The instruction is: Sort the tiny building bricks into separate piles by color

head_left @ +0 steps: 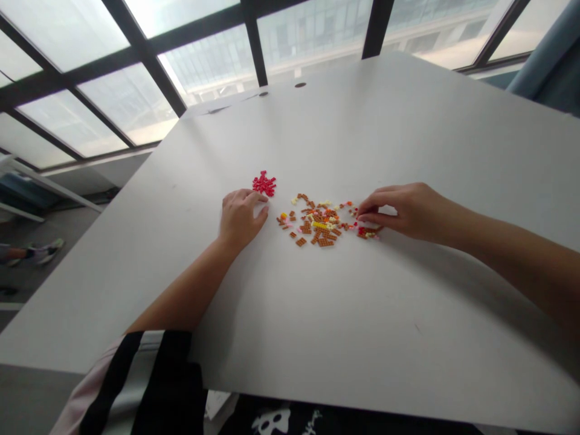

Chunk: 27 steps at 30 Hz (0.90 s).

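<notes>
A small heap of red toy bricks [264, 183] lies on the white table, just beyond the fingertips of my left hand [242, 216]. That hand rests on the tabletop with its fingers slightly apart and nothing visible in them. To its right spreads a mixed pile of brown, cream, orange and yellow bricks [324, 223]. At the right edge of this pile, my right hand [399, 210] has thumb and forefinger pinched together among red and brown pieces. Whatever sits between those fingertips is too small to make out.
The white table [362, 326] reaches back toward large windows [312, 30] with dark frames. Two round holes pierce its far edge. A blue curtain [550, 66] hangs at the far right. On the floor at left, another person's shoe [48, 251] shows.
</notes>
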Available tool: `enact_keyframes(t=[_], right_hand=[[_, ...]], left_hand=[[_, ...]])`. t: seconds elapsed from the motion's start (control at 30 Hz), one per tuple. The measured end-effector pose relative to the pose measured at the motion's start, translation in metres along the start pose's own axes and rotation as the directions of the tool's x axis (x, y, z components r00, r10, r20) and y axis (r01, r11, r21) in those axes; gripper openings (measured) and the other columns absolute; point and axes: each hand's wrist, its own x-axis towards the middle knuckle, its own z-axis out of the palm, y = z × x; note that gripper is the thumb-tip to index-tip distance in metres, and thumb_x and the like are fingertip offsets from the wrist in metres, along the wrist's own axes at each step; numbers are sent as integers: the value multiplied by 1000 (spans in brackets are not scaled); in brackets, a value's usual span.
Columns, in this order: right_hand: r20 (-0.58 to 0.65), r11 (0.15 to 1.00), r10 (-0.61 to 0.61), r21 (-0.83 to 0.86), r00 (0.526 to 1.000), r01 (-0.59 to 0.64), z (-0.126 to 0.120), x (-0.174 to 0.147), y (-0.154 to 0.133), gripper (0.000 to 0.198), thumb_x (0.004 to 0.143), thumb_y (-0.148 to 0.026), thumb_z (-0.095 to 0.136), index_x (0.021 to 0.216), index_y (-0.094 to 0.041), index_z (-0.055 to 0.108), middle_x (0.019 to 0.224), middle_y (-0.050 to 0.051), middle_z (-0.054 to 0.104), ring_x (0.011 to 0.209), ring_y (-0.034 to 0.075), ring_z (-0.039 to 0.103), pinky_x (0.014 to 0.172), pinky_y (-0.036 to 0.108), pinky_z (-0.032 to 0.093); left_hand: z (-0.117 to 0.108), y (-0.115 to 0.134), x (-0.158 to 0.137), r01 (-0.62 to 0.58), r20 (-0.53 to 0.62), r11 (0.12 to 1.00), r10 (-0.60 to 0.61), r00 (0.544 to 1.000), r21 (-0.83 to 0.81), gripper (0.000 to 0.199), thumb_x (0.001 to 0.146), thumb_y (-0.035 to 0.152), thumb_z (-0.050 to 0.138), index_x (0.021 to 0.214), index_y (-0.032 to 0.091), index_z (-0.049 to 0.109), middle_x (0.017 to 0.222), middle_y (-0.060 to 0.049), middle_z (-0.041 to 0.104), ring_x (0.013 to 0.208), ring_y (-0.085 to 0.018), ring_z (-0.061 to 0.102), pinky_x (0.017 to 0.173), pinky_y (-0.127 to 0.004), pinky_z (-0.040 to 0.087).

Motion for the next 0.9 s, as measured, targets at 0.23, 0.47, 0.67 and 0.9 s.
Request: enact_keyframes(t=[0.23, 0.47, 0.67, 0.9], right_hand=[[3, 1000, -17, -8, 1000, 17, 6, 1, -3, 26, 95, -37, 52, 88, -24, 73, 87, 7, 78, 77, 23, 72, 74, 36, 51], [-130, 992, -63, -115, 989, 48, 19, 5, -32, 22, 101, -36, 54, 93, -25, 71, 93, 5, 80, 88, 24, 74, 89, 43, 46], [-163, 993, -118, -3, 979, 120, 26, 10, -56, 20, 103, -34, 54, 97, -25, 70, 105, 8, 79, 97, 24, 74, 89, 42, 48], [-221, 988, -151, -1, 964, 154, 29, 11, -61, 15, 102, -30, 58, 98, -24, 70, 106, 10, 78, 100, 25, 75, 90, 43, 50]], left_hand=[[-2, 2, -1, -53, -55, 998, 54, 997, 27, 13, 91, 23, 67, 100, 23, 76, 115, -9, 75, 115, -31, 67, 110, -52, 45], [-20, 44, -8, -225, -120, 972, 216, 969, -68, 4, 92, 28, 71, 95, 26, 74, 123, -6, 74, 125, -27, 64, 115, -50, 43], [-27, 78, -14, -323, -106, 895, 305, 946, -308, 5, 89, 29, 78, 93, 28, 74, 121, -4, 76, 122, -25, 68, 110, -47, 47], [-28, 81, -17, -362, -141, 844, 334, 932, -396, 5, 88, 22, 76, 87, 26, 73, 118, -4, 76, 118, -24, 69, 108, -44, 48]])
